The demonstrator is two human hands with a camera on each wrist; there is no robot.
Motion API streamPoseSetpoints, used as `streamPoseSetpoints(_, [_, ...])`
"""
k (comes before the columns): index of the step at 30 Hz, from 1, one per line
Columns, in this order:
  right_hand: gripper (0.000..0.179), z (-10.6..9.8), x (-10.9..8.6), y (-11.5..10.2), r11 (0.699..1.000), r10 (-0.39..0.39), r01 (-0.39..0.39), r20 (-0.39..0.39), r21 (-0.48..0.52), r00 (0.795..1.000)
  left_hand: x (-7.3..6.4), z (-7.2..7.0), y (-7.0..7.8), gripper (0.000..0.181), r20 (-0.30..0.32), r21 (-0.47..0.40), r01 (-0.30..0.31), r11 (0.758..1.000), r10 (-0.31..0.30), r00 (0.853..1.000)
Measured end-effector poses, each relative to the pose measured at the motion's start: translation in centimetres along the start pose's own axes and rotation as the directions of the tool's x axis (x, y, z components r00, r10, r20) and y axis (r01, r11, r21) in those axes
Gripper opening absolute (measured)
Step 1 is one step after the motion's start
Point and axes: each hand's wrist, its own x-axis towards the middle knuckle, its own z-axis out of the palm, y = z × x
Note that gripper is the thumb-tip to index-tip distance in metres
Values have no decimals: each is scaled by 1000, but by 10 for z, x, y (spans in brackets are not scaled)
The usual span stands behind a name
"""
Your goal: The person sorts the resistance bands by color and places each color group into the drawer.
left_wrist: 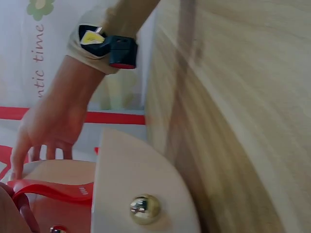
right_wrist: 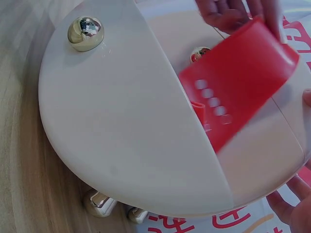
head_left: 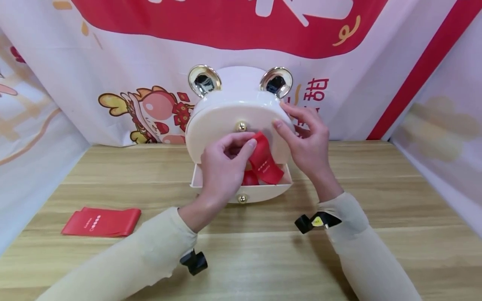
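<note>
My left hand (head_left: 224, 167) pinches one end of a red resistance band (head_left: 265, 156) between thumb and fingers. White dots and small print mark the band, which hangs into the pulled-out lower drawer (head_left: 263, 193) of a rounded white storage box (head_left: 211, 125). More red material (head_left: 249, 179) shows inside that drawer. With thumb on the front face and fingers extended along the side, my right hand (head_left: 310, 140) touches the box's right edge. In the right wrist view, the drawer front (right_wrist: 121, 121) hides the band's lower end.
Another red band (head_left: 101, 221) lies folded flat on the wooden table (head_left: 244, 259), at left. Two gold-rimmed round pieces (head_left: 203, 81) stick up from the box top. Gold knobs (head_left: 242, 126) stand on the drawer fronts. A printed cloth backdrop (head_left: 339, 71) hangs close behind.
</note>
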Motion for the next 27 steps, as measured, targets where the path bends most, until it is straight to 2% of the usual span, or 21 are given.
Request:
streamPoseSetpoints(5, [40, 0, 2, -1, 1000, 9, -9, -4, -3, 1000, -4, -3, -12, 18, 9, 110, -25, 994, 24, 1000])
streamPoseSetpoints(12, [39, 2, 3, -2, 1000, 12, -12, -2, 0, 1000, -8, -15, -25, 19, 92, 268, -74, 960, 51, 994])
streamPoseSetpoints(19, [39, 2, 2, -1, 1000, 23, -23, -5, 1, 1000, -11, -22, -33, 16, 153, 390, -186, 902, 135, 979])
streamPoseSetpoints(27, [39, 1, 1, 0, 999, 34, -34, -6, -10, 999, -11, -33, -42, 16, 184, 508, -208, 836, 130, 974])
